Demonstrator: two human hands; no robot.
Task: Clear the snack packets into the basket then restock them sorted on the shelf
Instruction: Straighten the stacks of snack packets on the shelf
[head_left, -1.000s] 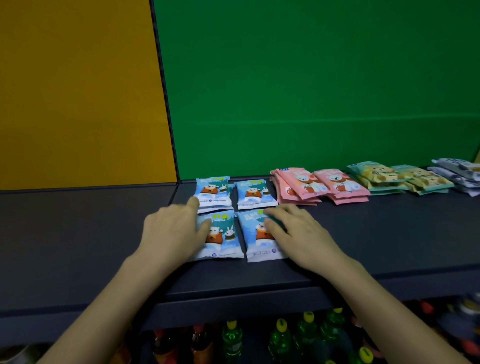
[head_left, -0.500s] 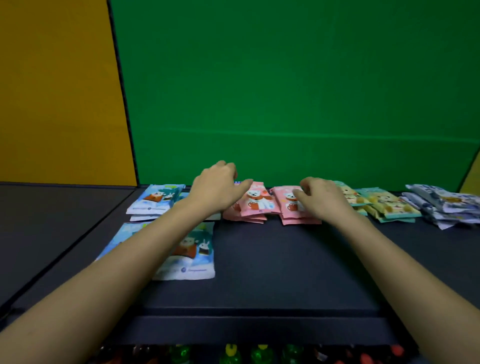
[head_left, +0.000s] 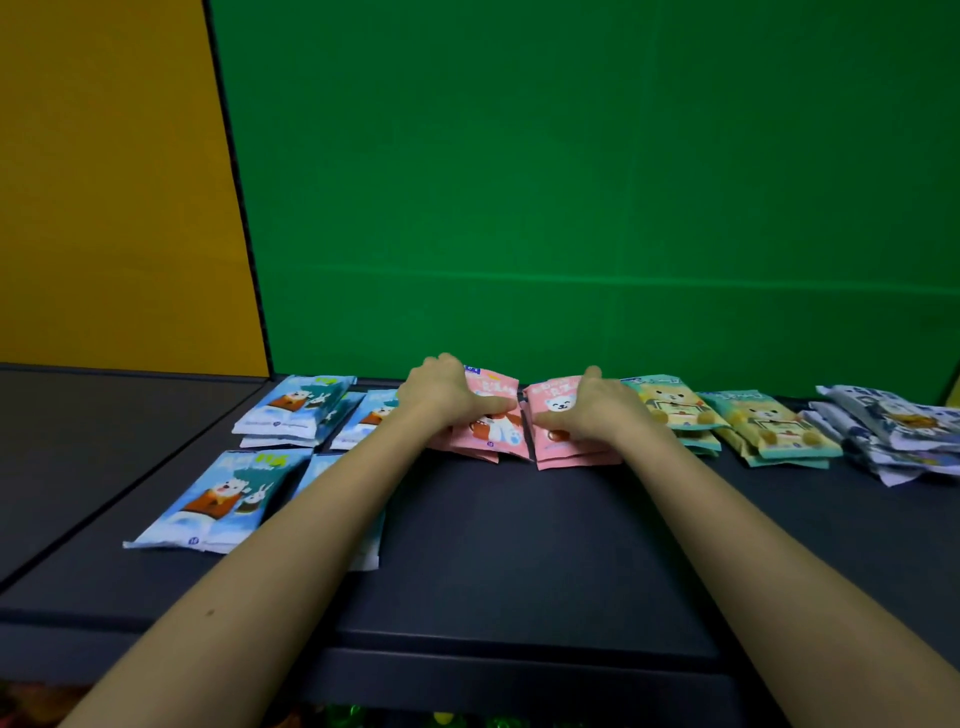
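Note:
Two small stacks of pink snack packets lie at the back of the dark shelf. My left hand grips the left pink stack, thumb on top. My right hand grips the right pink stack the same way. Blue packets lie in rows to the left, partly under my left forearm. Teal-and-yellow packets sit to the right, then white-and-blue packets at the far right. No basket is in view.
A green back wall and an orange panel stand behind the shelf. Bottle caps show below the shelf's front edge. Bare shelf surface lies between my forearms and at the far left.
Both hands left the blue packets, reached to the pink stacks and closed on them. The two pink stacks now sit closer together. The view shifted right.

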